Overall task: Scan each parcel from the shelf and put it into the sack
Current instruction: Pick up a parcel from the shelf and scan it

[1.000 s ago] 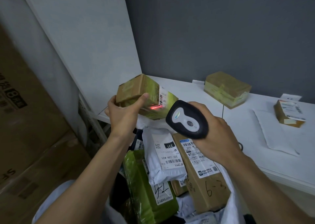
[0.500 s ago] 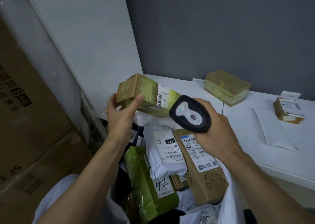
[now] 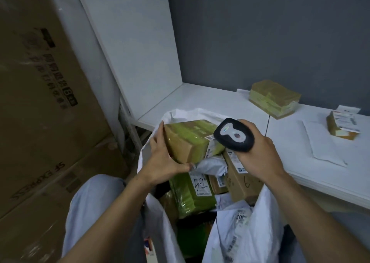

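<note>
My left hand (image 3: 163, 158) grips a brown cardboard parcel with green tape (image 3: 190, 140) at its near left end, low in the mouth of the white sack (image 3: 236, 228). The parcel rests on a grey mailer bag among several parcels inside the sack. My right hand (image 3: 258, 154) grips a black handheld scanner (image 3: 234, 135) just right of that parcel, over the sack. On the white shelf (image 3: 210, 100) stand a green-taped box (image 3: 274, 98) and a small brown box with a label (image 3: 343, 124).
A flat white envelope (image 3: 320, 142) lies on the shelf near the small box. Large cardboard cartons (image 3: 44, 102) wrapped in film stand at the left. The white side panel (image 3: 128, 42) of the shelf rises beside the sack. A grey wall backs the shelf.
My left hand has brought the scanned parcel down from above the shelf edge into the sack's mouth. The red scan line is gone. The scanner hand has stayed near the same spot.
</note>
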